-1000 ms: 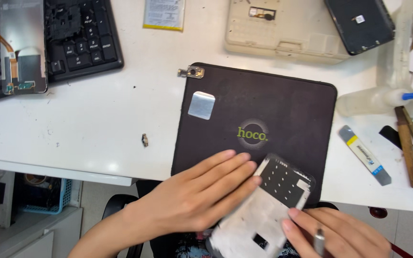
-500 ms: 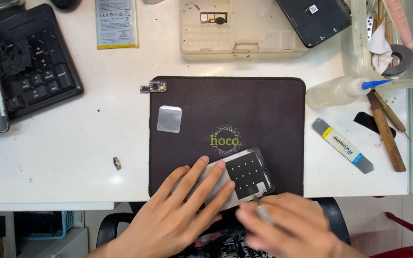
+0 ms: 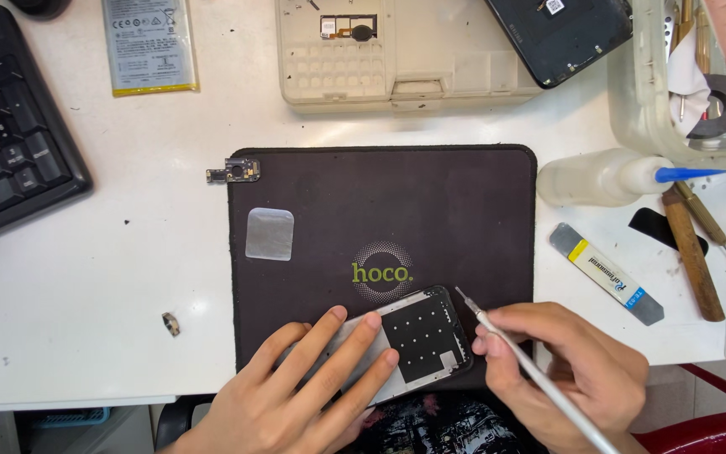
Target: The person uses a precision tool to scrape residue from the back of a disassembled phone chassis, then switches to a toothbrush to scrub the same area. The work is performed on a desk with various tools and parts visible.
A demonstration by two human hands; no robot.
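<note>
An opened phone frame (image 3: 418,340) with a black inner plate lies at the near edge of a dark work mat (image 3: 430,219). My left hand (image 3: 296,395) lies flat on the frame's left half, fingers spread, pressing it down. My right hand (image 3: 569,378) grips a thin silver metal tool (image 3: 514,353) like a pen. Its fine tip hovers just above the frame's upper right corner.
On the mat lies a small silver square piece (image 3: 270,234); a small circuit board (image 3: 235,171) sits at its top left corner. Around: black keyboard (image 3: 10,143), phone battery (image 3: 146,44), beige parts tray (image 3: 397,50), plastic squeeze bottle (image 3: 607,176), flat pry tool (image 3: 605,273), wooden-handled tools (image 3: 692,252), a tiny metal part (image 3: 170,324).
The view has shifted, so the mat sits higher in frame. My right hand moved off the frame to its right and now shows the silver tool pointed at the frame's corner.
</note>
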